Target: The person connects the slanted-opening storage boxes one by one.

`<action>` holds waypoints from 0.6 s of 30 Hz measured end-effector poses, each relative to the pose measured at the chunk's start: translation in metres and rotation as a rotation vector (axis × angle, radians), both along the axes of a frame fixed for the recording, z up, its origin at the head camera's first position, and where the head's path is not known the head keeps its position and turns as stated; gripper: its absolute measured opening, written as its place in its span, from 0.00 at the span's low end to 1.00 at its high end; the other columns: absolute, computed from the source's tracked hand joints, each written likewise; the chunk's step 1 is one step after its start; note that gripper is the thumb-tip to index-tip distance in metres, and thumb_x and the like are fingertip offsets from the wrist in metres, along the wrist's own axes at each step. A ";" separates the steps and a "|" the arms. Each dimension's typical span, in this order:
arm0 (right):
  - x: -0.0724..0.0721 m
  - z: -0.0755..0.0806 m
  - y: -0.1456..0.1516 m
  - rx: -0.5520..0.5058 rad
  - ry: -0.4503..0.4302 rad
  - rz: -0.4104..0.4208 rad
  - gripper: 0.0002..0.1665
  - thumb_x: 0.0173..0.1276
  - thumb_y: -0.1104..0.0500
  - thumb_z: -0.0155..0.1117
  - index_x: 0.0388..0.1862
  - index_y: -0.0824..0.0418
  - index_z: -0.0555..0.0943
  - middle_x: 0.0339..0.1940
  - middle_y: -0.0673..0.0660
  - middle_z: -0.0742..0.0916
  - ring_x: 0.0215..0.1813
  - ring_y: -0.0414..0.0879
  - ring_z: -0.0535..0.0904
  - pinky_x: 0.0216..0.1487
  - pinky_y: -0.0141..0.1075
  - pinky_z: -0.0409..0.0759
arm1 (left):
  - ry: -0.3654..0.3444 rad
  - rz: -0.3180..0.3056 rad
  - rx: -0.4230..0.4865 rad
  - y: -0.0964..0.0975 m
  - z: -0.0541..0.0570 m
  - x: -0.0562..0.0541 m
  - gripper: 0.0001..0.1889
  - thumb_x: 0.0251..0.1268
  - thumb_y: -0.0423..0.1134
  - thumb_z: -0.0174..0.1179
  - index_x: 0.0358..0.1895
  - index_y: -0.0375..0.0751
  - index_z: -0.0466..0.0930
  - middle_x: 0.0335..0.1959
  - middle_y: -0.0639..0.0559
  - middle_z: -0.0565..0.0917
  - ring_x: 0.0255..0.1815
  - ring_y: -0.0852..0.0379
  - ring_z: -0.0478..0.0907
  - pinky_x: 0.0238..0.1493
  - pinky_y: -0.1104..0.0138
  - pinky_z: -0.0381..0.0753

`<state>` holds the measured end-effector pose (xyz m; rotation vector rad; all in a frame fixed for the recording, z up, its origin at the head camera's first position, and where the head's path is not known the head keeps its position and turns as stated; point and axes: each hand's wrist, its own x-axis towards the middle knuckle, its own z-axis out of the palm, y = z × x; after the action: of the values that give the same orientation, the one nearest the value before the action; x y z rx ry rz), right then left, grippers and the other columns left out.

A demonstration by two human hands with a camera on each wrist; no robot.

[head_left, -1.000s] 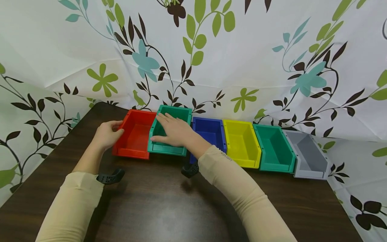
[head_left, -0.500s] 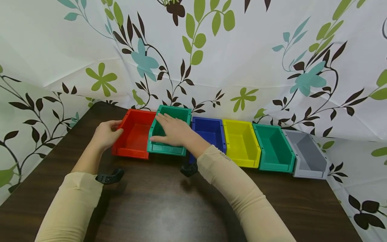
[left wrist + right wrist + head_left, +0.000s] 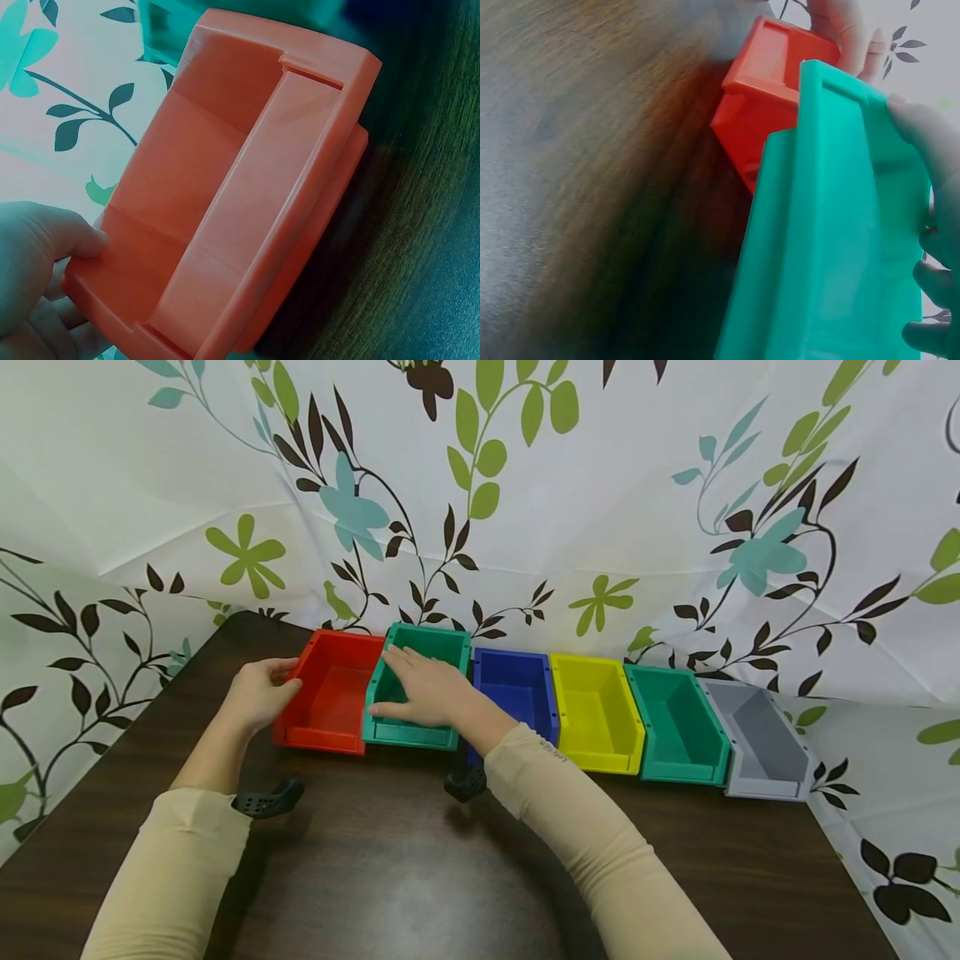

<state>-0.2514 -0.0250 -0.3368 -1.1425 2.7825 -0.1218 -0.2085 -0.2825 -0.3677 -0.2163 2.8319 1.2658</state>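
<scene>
My left hand [image 3: 257, 695] pinches the left wall of the red bin [image 3: 339, 687]; in the left wrist view its thumb [image 3: 79, 234] lies over the rim and the other fingers are behind the wall. Just right of it is a green bin [image 3: 416, 732], its left side overlapping the red bin's edge in the head view. Over this green bin my right hand [image 3: 431, 691] lies palm down, thumb at the front left corner and fingers reaching toward the left rim. The right wrist view shows several fingertips [image 3: 934, 285] inside the bin.
Rightward in the row stand a blue bin [image 3: 517, 687], a yellow bin [image 3: 596, 714], a second green bin [image 3: 677, 727] and a grey bin [image 3: 765, 743]. They are on a dark wooden table [image 3: 405, 860], against a leaf-patterned cloth [image 3: 570, 527].
</scene>
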 end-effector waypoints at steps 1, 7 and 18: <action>0.000 -0.002 0.000 0.000 0.000 0.002 0.54 0.62 0.24 0.43 0.78 0.51 0.46 0.79 0.48 0.52 0.78 0.44 0.48 0.74 0.46 0.58 | 0.000 0.000 0.000 0.000 0.000 0.000 0.27 0.71 0.37 0.45 0.69 0.29 0.58 0.62 0.26 0.69 0.57 0.31 0.72 0.50 0.46 0.77; 0.000 -0.015 0.002 -0.003 -0.007 0.004 0.54 0.62 0.24 0.43 0.78 0.52 0.46 0.79 0.48 0.51 0.78 0.44 0.48 0.74 0.46 0.59 | -0.001 -0.004 -0.007 0.000 -0.001 -0.002 0.27 0.71 0.38 0.46 0.69 0.29 0.59 0.62 0.26 0.69 0.57 0.31 0.72 0.50 0.46 0.77; 0.002 -0.019 0.001 -0.021 -0.004 0.005 0.53 0.63 0.26 0.44 0.78 0.52 0.46 0.79 0.49 0.52 0.78 0.45 0.49 0.73 0.46 0.61 | -0.007 -0.001 -0.005 -0.001 -0.001 -0.002 0.27 0.71 0.38 0.45 0.70 0.29 0.58 0.62 0.26 0.69 0.57 0.31 0.72 0.51 0.45 0.76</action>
<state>-0.2494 -0.0238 -0.3561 -1.1531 2.7810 -0.1526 -0.2100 -0.2835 -0.3685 -0.2192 2.8287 1.2556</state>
